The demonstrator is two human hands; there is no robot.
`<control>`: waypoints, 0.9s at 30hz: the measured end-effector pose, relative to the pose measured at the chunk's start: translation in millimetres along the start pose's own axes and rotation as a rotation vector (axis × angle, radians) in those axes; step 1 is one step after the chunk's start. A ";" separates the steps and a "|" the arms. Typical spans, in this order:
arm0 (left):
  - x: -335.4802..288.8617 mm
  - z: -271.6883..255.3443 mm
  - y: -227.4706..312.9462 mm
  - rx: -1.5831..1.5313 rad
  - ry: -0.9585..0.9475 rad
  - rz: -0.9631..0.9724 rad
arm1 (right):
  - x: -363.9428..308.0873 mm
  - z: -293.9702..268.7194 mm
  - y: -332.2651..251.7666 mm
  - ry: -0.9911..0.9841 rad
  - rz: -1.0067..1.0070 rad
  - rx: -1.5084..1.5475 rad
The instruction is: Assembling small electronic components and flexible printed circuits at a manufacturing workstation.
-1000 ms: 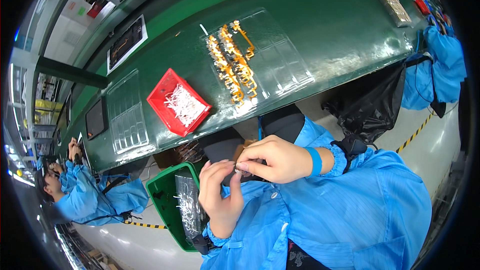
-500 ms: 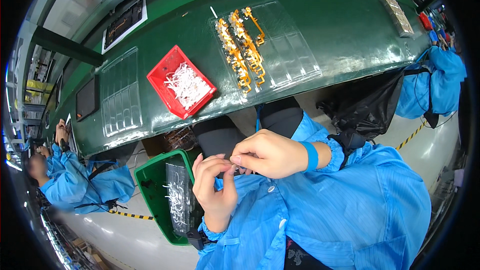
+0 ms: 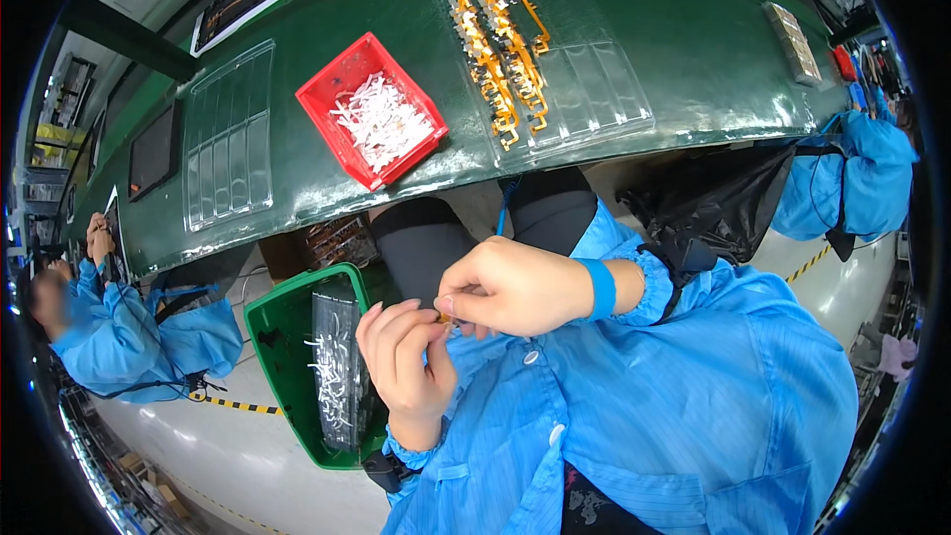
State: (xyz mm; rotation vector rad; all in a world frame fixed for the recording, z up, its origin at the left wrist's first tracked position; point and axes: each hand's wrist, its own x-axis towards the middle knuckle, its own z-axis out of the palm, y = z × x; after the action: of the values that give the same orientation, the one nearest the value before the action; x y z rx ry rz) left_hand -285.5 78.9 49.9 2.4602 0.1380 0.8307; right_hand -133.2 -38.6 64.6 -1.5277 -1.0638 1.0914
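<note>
1. Left hand (image 3: 404, 357) and right hand (image 3: 510, 287) are pinching one small orange part (image 3: 445, 318) together, fingertips closed on it.
2. The part is sitting just right of the green bin (image 3: 287, 357), below the counter (image 3: 693, 50).

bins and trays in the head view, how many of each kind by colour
red bin of white strips: 1
green bin below the bench edge: 1
clear plastic trays, one empty, one with orange parts: 2
total: 4
</note>
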 end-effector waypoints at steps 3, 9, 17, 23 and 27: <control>-27.1 -12.9 -15.5 -0.044 0.156 0.005 | 9.8 5.4 1.2 -0.046 0.195 0.394; -109.3 -62.3 -72.8 0.133 0.673 -0.803 | 16.8 10.7 9.9 0.018 0.166 0.577; -118.7 -64.8 -77.1 0.622 0.061 -0.995 | 23.9 17.2 4.2 -0.012 0.151 0.608; -36.0 -18.1 -7.4 0.154 0.170 0.105 | 17.7 12.9 -0.1 -0.016 0.192 0.632; -14.5 -4.2 -2.2 0.178 0.167 0.185 | 9.1 8.2 -2.7 0.023 0.189 0.626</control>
State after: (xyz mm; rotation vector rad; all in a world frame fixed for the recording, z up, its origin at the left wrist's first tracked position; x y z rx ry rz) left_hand -299.4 79.0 43.9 2.5954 0.0462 1.1491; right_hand -139.5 -27.6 64.6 -1.1367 -0.4890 1.3726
